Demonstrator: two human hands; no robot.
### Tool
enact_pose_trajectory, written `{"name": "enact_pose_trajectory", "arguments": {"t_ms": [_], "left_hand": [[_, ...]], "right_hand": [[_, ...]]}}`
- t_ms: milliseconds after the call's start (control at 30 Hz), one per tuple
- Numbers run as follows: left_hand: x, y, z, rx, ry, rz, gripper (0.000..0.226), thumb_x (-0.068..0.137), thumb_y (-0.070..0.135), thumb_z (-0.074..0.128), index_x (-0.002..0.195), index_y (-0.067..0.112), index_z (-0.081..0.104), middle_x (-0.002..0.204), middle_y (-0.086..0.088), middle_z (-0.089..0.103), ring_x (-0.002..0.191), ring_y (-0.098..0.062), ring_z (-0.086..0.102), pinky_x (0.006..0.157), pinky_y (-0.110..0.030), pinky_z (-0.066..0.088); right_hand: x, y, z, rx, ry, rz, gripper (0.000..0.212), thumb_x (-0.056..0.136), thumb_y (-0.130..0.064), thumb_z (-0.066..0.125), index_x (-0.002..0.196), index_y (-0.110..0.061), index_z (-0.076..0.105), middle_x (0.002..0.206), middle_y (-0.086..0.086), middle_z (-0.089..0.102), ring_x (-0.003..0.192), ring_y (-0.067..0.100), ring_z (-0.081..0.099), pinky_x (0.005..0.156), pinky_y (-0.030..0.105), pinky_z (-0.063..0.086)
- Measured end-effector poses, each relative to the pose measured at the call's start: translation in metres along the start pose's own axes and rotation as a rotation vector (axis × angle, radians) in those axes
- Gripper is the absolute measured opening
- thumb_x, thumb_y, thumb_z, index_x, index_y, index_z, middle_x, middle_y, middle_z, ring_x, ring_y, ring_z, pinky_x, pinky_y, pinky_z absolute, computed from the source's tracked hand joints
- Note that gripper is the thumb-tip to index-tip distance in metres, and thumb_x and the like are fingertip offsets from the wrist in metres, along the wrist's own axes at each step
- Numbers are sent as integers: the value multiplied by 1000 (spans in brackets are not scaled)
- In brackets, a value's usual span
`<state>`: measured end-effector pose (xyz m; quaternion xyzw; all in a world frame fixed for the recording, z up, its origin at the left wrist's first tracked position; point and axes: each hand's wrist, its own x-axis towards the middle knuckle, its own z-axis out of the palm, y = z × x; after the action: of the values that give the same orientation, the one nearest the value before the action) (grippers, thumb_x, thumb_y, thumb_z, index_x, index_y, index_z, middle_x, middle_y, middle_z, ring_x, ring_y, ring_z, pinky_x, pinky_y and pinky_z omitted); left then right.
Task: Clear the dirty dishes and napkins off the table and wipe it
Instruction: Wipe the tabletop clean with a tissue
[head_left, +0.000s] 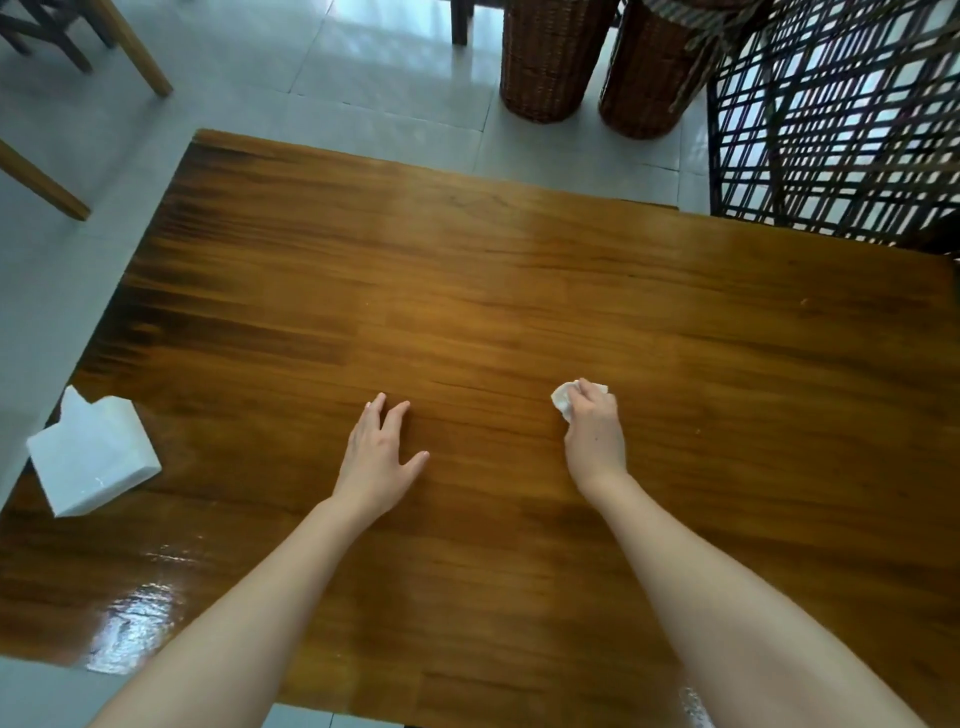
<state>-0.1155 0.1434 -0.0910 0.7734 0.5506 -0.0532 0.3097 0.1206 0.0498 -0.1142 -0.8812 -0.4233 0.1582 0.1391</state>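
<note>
The brown wooden table (519, 270) fills the middle of the head view. My right hand (592, 431) grips a crumpled white napkin (563, 399) and presses it down on the tabletop, right of centre. My left hand (379, 452) lies flat on the wood with its fingers spread and holds nothing. A white tissue pack (91, 462) with a tissue sticking up sits at the table's left edge. No dishes are on the table.
Two tall wicker baskets (550, 57) stand on the tiled floor beyond the far edge. A dark lattice chair (831, 119) is at the far right corner. Wooden chair legs (135, 47) show at the upper left. A wet sheen (135, 623) marks the near left tabletop.
</note>
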Motion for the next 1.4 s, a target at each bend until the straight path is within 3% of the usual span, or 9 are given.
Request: {"name": "enact_pose_trajectory", "arguments": {"t_ms": [133, 200, 300, 433, 733, 867, 1000, 1233, 1400], "left_hand": [[-4, 2, 4, 15, -6, -3, 73, 90, 38, 63, 150, 22, 26, 160, -7, 10, 148, -25, 10, 118, -40, 20], [-7, 4, 5, 36, 2, -10, 73, 90, 38, 63, 150, 22, 26, 160, -6, 10, 148, -24, 10, 118, -40, 21], [-10, 10, 7, 56, 6, -4, 72, 90, 38, 63, 150, 21, 26, 160, -7, 10, 148, -24, 10, 119, -40, 21], [-17, 24, 11, 58, 15, 4, 72, 90, 38, 63, 150, 20, 27, 160, -8, 11, 148, -26, 11, 118, -41, 22], [-40, 79, 49, 67, -3, 59, 75, 89, 37, 64, 151, 19, 26, 160, -10, 9, 148, -27, 7, 119, -41, 19], [-51, 108, 69, 47, -9, 75, 75, 90, 38, 64, 151, 20, 25, 161, -8, 7, 148, -25, 4, 118, -40, 16], [-57, 124, 82, 36, -8, 71, 74, 90, 37, 63, 151, 19, 25, 161, -8, 7, 148, -25, 3, 118, -40, 16], [-60, 138, 86, 8, 27, 29, 74, 90, 35, 64, 151, 19, 25, 161, -8, 8, 148, -25, 3, 118, -39, 15], [-60, 139, 84, 17, 39, 17, 73, 91, 37, 62, 151, 20, 24, 161, -8, 7, 148, -25, 3, 118, -39, 16]], "right_hand": [[-35, -50, 27, 3, -127, -263, 71, 85, 12, 55, 148, -2, 25, 156, 11, 25, 142, 27, 22, 112, 30, 29], [-52, -60, 36, -8, -180, -366, 70, 89, 11, 50, 149, -2, 18, 158, 10, 18, 144, 27, 17, 113, 32, 28], [-59, -46, 29, -7, -221, -418, 66, 91, 10, 49, 149, -4, 21, 158, 8, 18, 146, 23, 15, 113, 32, 31], [-54, -2, 5, -84, -226, -507, 62, 86, 9, 59, 143, -3, 37, 152, 9, 33, 140, 22, 31, 109, 28, 36], [-38, 134, -60, 0, -40, -197, 28, 91, 0, 57, 116, -9, 66, 120, 6, 63, 113, 21, 55, 90, 28, 48], [-27, 191, -85, 126, 106, 87, 18, 93, -5, 54, 97, -11, 70, 102, 9, 64, 95, 22, 57, 75, 28, 46], [-14, 212, -90, 205, 195, 298, 20, 96, -7, 52, 107, -2, 68, 108, 12, 62, 97, 23, 59, 74, 25, 44], [13, 171, -83, 351, 118, 181, 23, 92, -5, 58, 114, 0, 65, 114, 12, 62, 104, 23, 61, 86, 25, 49], [12, 164, -74, 54, 53, -54, 27, 97, -15, 53, 118, -4, 64, 123, 9, 58, 109, 22, 53, 87, 28, 49]]}}
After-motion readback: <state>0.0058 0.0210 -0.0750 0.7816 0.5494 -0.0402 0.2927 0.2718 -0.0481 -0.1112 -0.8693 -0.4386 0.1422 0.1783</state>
